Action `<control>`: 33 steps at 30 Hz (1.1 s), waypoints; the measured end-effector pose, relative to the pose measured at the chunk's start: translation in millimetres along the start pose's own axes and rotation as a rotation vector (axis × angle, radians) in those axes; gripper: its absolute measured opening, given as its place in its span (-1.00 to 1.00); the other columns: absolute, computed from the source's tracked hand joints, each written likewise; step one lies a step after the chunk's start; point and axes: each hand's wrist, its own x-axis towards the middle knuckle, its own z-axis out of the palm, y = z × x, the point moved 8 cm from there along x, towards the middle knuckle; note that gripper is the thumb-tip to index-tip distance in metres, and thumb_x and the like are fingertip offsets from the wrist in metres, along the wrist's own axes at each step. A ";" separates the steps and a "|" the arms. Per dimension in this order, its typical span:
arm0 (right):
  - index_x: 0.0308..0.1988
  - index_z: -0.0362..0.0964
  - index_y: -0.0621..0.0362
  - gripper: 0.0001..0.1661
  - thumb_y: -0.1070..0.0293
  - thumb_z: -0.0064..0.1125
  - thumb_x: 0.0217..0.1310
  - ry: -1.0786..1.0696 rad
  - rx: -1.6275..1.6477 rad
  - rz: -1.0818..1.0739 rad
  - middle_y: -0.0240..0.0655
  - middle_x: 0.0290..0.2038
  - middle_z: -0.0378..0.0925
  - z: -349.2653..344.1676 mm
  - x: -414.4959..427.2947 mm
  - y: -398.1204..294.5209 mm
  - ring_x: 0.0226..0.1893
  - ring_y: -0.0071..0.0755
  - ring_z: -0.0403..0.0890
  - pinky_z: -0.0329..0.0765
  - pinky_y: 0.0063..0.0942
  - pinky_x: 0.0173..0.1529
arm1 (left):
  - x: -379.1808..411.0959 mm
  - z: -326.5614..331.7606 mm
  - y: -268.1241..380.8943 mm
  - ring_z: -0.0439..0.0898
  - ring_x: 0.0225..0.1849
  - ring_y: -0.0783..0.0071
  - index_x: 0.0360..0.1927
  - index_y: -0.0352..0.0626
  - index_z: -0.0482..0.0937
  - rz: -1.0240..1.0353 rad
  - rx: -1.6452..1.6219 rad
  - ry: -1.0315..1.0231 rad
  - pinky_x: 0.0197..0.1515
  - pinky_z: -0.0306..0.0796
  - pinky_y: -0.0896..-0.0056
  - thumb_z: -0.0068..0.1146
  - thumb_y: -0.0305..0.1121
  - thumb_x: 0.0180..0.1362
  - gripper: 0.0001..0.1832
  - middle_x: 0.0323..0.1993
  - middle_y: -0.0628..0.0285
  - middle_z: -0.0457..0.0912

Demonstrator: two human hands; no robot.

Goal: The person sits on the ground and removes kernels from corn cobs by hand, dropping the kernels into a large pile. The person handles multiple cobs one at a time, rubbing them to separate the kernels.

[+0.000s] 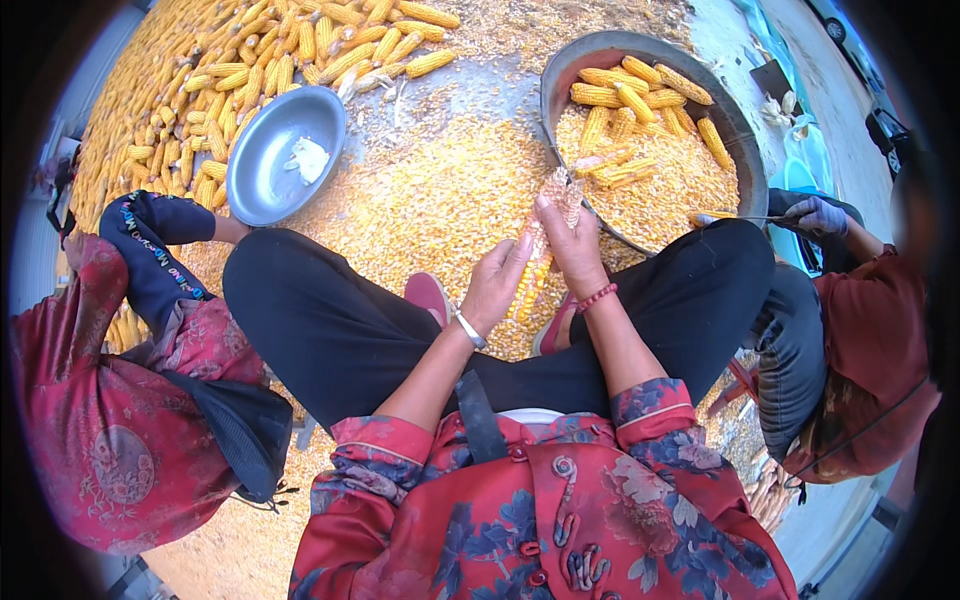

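My left hand (491,286) grips a partly shelled ear of corn (532,289) above the kernels between my feet. Yellow kernels still cover its lower end, while the upper part shows pinkish cob. My right hand (576,251), with a red bead bracelet at its wrist, is closed around a bare corncob (564,196) that lies against the ear. The two hands are close together, and my right fingers are partly hidden. Loose corn kernels (420,199) spread over the ground beneath.
At front right stands a wide basin (752,161) holding ears and kernels. A grey metal bowl (251,161) with a white item (307,160) sits front left, beside a large heap of corn ears (217,82). People sit on both sides; the right one's gloved hand (817,215) holds a thin tool.
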 end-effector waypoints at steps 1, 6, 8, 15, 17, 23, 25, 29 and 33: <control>-0.30 0.49 0.28 -0.72 0.24 0.14 0.14 0.004 0.011 0.003 -0.40 -0.41 0.56 -0.3 1.3 3.7 -0.42 -0.65 0.48 0.42 -0.58 -0.30 | 0.5 -1.1 3.3 0.39 -0.48 0.55 -0.41 -0.30 0.43 0.068 0.070 0.035 -0.41 0.29 0.38 -0.16 -0.03 0.27 -0.54 -0.56 0.23 0.42; -0.30 0.50 0.28 -0.72 0.25 0.17 0.11 0.022 -0.046 -0.014 -0.38 -0.46 0.57 -0.7 2.6 13.2 -0.47 -0.64 0.49 0.44 -0.56 -0.34 | -2.0 -5.2 13.0 0.44 -0.54 0.07 -0.44 -0.34 0.40 0.199 0.366 0.128 -0.45 0.27 0.19 -0.22 -0.09 0.28 -0.55 -0.62 -0.09 0.41; -0.30 0.50 0.28 -0.72 0.25 0.18 0.10 0.015 -0.080 0.000 -0.37 -0.48 0.57 -1.4 3.6 18.2 -0.49 -0.63 0.50 0.44 -0.55 -0.36 | -2.6 -5.4 18.8 0.42 -0.53 -0.11 -0.49 -0.35 0.40 0.233 0.448 0.158 -0.47 0.26 0.12 -0.25 -0.14 0.29 -0.56 -0.62 -0.19 0.41; -0.30 0.50 0.29 -0.71 0.26 0.19 0.09 0.034 -0.075 -0.018 -0.33 -0.46 0.59 0.2 1.7 9.3 -0.47 -0.61 0.53 0.45 -0.54 -0.36 | -2.9 -13.6 31.8 0.31 -0.72 0.04 -0.65 -0.38 0.36 0.293 0.564 0.235 -0.59 0.15 0.12 -0.26 -0.25 0.28 -0.54 -0.76 -0.10 0.32; -0.31 0.50 0.29 -0.71 0.26 0.19 0.09 0.035 -0.092 -0.035 -0.33 -0.46 0.59 -0.7 2.2 10.7 -0.48 -0.61 0.52 0.45 -0.54 -0.36 | -2.4 -13.5 32.9 0.42 -0.63 -0.12 -0.61 -0.39 0.42 0.269 0.628 0.212 -0.57 0.22 0.06 -0.25 -0.25 0.27 -0.56 -0.70 -0.17 0.40; -0.33 0.50 0.30 -0.71 0.26 0.19 0.08 0.084 -0.112 -0.046 -0.33 -0.47 0.58 -1.5 -0.2 8.1 -0.49 -0.61 0.52 0.45 -0.53 -0.36 | -1.8 -21.7 32.5 0.39 -0.67 -0.11 -0.69 -0.40 0.39 0.241 0.560 0.309 -0.59 0.18 0.07 -0.26 -0.25 0.27 -0.51 -0.74 -0.17 0.37; -0.33 0.50 0.30 -0.71 0.26 0.19 0.08 0.093 -0.117 -0.051 -0.33 -0.47 0.59 -2.6 -0.3 9.8 -0.49 -0.62 0.52 0.45 -0.53 -0.36 | -1.1 -22.8 30.2 0.39 -0.68 -0.07 -0.70 -0.38 0.38 0.215 0.570 0.317 -0.58 0.18 0.08 -0.26 -0.25 0.27 -0.51 -0.76 -0.15 0.36; -0.33 0.50 0.29 -0.72 0.25 0.18 0.10 0.124 -0.093 -0.043 -0.36 -0.49 0.57 -7.2 0.5 11.9 -0.50 -0.64 0.49 0.42 -0.56 -0.38 | 0.9 -23.2 23.3 0.43 -0.66 0.07 -0.63 -0.38 0.42 0.091 0.537 0.253 -0.53 0.24 0.16 -0.20 -0.18 0.26 -0.51 -0.74 -0.09 0.38; -0.32 0.50 0.26 -0.73 0.25 0.16 0.13 0.139 0.049 0.055 -0.43 -0.46 0.54 -9.1 -0.1 13.3 -0.49 -0.67 0.44 0.39 -0.60 -0.38 | -4.4 -12.1 23.5 0.48 -0.52 0.28 -0.37 -0.38 0.46 0.198 0.317 0.139 -0.41 0.31 0.28 -0.12 -0.08 0.24 -0.55 -0.60 -0.04 0.47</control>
